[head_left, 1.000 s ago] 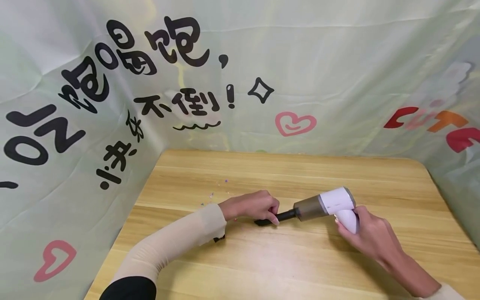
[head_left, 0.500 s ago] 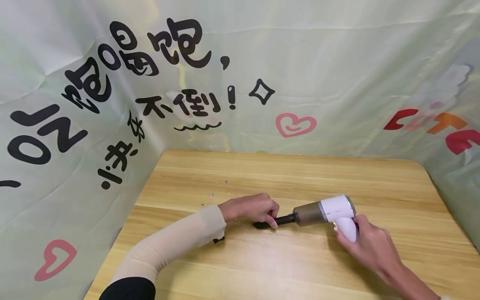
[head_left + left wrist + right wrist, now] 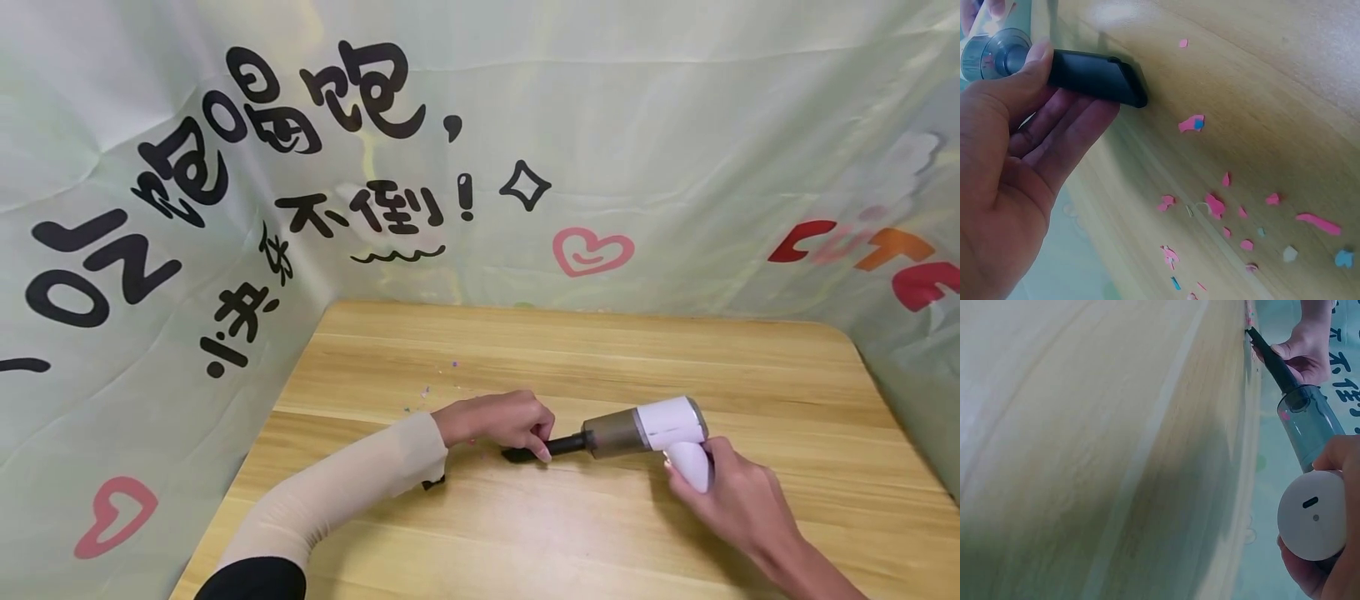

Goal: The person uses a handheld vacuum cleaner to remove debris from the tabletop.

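A white handheld vacuum cleaner [image 3: 670,423] with a smoky see-through dust cup [image 3: 1310,422] is held in both hands over the table. My right hand [image 3: 746,492] grips its white handle. The black crevice nozzle [image 3: 1094,76] is pinched between thumb and fingers of my left hand [image 3: 517,419]. Its slanted tip points left, close over the tabletop. Scattered paper scraps [image 3: 1214,205], mostly pink with some blue and white, lie beyond the tip in the left wrist view. In the head view my left forearm hides many of them. A pink bit shows inside the dust cup.
The wooden table [image 3: 600,533] has printed fabric walls [image 3: 675,125] along its back and sides. A few tiny scraps [image 3: 426,390] lie behind my left forearm. A small black object [image 3: 433,482] shows beneath the left sleeve cuff.
The vacuum cleaner's body and my right hand have come down and slightly left. The nozzle tip has shifted a little left and toward me, with my left hand still holding it.
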Available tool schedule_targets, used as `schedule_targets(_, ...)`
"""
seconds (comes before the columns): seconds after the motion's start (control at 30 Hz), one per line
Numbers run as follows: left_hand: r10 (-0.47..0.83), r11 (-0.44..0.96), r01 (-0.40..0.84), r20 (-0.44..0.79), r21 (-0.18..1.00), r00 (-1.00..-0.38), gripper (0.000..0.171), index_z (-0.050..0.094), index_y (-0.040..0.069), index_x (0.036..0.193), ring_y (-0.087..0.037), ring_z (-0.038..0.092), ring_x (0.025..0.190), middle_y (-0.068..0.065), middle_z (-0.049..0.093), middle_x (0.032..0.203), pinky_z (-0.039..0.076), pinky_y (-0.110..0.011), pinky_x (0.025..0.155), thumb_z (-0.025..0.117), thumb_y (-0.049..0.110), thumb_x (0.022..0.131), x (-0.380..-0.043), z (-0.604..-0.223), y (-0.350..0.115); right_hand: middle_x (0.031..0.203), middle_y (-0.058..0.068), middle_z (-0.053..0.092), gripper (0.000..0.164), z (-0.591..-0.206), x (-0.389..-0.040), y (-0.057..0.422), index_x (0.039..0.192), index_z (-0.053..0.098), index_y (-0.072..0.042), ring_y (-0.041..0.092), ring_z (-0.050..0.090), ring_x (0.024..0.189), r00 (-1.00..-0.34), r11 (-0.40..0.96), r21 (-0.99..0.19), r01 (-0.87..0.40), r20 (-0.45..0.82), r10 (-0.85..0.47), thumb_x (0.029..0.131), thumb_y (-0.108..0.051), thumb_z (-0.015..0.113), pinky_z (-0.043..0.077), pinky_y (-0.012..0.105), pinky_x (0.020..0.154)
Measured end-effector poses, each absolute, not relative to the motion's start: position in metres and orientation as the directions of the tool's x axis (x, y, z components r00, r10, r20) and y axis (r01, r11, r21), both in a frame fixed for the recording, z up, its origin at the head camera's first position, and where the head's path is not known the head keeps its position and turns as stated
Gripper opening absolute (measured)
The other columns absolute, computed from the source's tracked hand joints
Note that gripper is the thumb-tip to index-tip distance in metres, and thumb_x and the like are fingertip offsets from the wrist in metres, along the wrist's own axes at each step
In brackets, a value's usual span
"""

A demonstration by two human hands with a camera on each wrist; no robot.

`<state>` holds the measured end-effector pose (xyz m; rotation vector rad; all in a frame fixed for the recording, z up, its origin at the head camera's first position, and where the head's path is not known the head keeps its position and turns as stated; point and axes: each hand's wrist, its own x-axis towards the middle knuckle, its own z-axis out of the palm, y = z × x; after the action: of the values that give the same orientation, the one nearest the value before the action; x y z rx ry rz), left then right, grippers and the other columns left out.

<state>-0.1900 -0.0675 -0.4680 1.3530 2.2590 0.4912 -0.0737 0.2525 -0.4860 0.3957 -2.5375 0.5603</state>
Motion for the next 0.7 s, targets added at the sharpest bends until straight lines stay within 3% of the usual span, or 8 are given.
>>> schedule_targets(0.7,0.883,0.462,0.710,-0.196,0.531,-0.427,0.023,0.058,0.020,0.074,0.000,0.043,0.054,0.011,0.054,0.064,0.037,-0.015,0.051,0.072,0.035,0.084,-0.182,-0.468,-0.088,0.060,0.007,0.055,0.050,-0.488,-0.065,0.234,0.087,0.054,0.004,0.011,0.044,0.045,-0.822,0.861,-0.320,-0.395,0.541,-0.176,0.062,-0.032,0.079,0.034,0.026,0.035)
